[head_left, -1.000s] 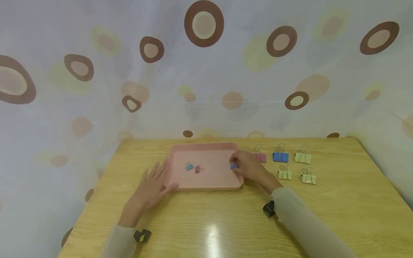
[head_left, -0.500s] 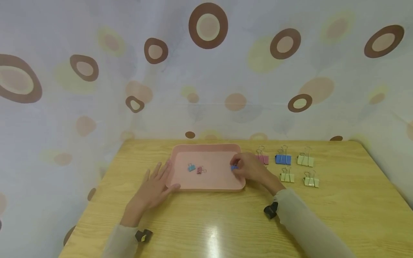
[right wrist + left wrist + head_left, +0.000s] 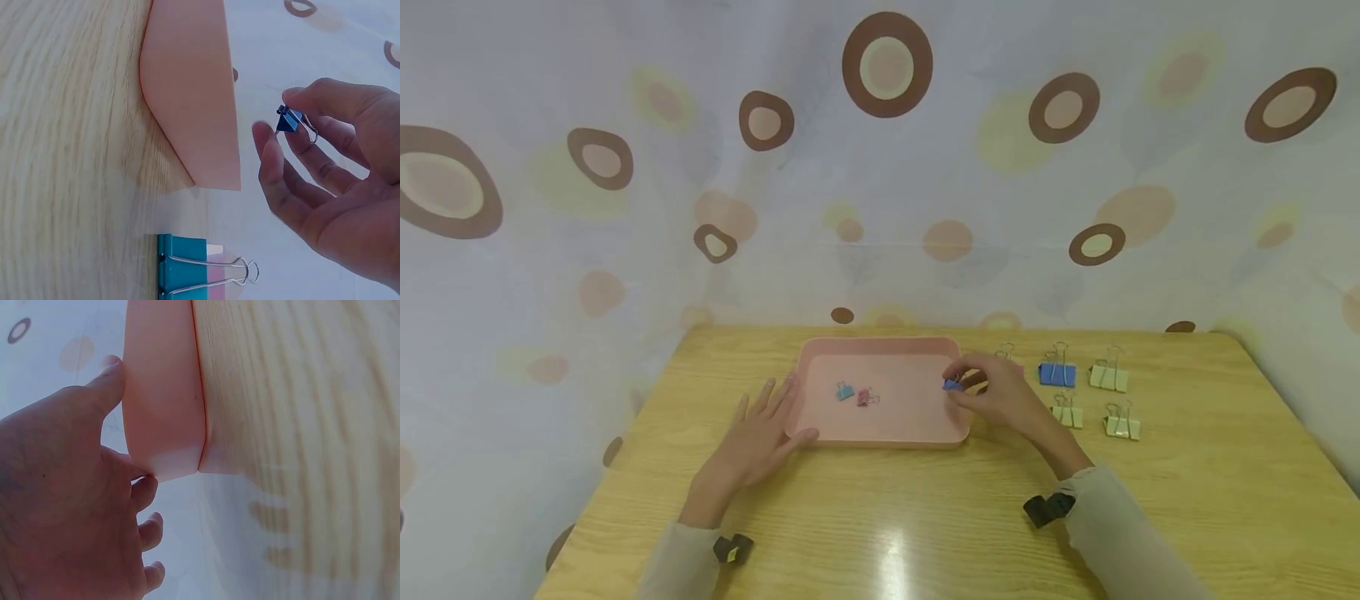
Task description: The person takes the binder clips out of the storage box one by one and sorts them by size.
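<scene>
My right hand (image 3: pixel 1000 396) is pinching a small dark blue binder clip (image 3: pixel 952 384) between thumb and fingertips, holding it just above the right end of the pink tray (image 3: pixel 880 429); in the right wrist view the small dark blue binder clip (image 3: pixel 289 120) is hanging clear of the tray's wall. My left hand (image 3: pixel 760 433) is resting flat on the counter (image 3: pixel 880 517), fingers straight and spread, thumb touching the tray's left near corner. A light blue clip (image 3: pixel 845 391) and a pink clip (image 3: pixel 865 397) are lying side by side inside the tray. To the right of my right hand a larger blue clip (image 3: pixel 1057 372) and three pale green clips (image 3: pixel 1108 377) are sitting on the counter.
</scene>
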Motion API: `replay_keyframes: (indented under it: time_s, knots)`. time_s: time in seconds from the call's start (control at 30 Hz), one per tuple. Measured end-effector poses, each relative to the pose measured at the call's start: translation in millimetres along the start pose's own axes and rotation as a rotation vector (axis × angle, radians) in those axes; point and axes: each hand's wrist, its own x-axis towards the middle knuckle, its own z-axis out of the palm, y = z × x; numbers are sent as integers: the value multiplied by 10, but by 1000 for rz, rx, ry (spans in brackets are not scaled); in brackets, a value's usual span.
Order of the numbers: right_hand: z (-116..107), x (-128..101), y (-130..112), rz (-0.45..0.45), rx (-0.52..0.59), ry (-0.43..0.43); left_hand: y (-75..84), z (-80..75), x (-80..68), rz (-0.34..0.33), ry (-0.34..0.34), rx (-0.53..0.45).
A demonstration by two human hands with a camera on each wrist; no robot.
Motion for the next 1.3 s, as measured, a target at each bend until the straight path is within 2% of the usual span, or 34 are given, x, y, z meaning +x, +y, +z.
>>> replay_keyframes:
  time_s: [0.3,0.5,0.87,0.97,1.2,1.3]
  knots:
    - [-64,-210,49,-2,109,69,-9,26,25,14,1,2]
    - [-88,-315,120,-22,146,72,-19,-5,41,13,-13,13]
    - [-106,-574,261,74,261,82,7,12,-1,23,0,-7]
    - [-121,-648,256,115,244,94,9,16,1,18,-13,-5]
    - [-182,-766,249,281,90,99,29,-27,0,-1,-25,7]
    - [-219,-805,272,310,39,101,30,-25,-5,-2,-27,8]
